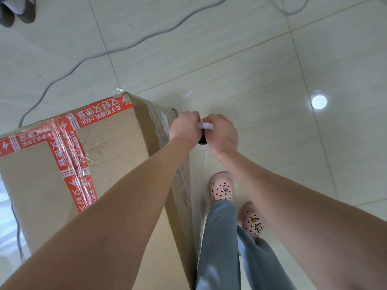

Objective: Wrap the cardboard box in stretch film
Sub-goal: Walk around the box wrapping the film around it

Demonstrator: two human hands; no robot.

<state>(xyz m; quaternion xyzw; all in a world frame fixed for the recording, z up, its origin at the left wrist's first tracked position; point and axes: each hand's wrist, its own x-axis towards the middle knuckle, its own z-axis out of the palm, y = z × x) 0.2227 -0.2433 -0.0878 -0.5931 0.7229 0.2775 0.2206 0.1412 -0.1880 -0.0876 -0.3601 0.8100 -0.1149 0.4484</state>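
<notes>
A tall cardboard box [113, 143] sealed with red printed tape stands on the tiled floor at the left. Clear stretch film clings to its top edge and right side. Beside the box's far right corner, my left hand [185, 127] and my right hand [223, 135] meet. Both grip the top end of an upright stretch film roll [204, 126]. Only the roll's white rim and dark core opening show between the hands. A sheet of film [198, 206] runs down along the box's right edge below the hands.
A grey cable [104, 53] snakes across the floor beyond the box. My feet in pink clogs [222, 188] stand right of the box. Someone's dark shoes [16, 11] are at the top left corner. A ceiling light reflects on the tiles at the right.
</notes>
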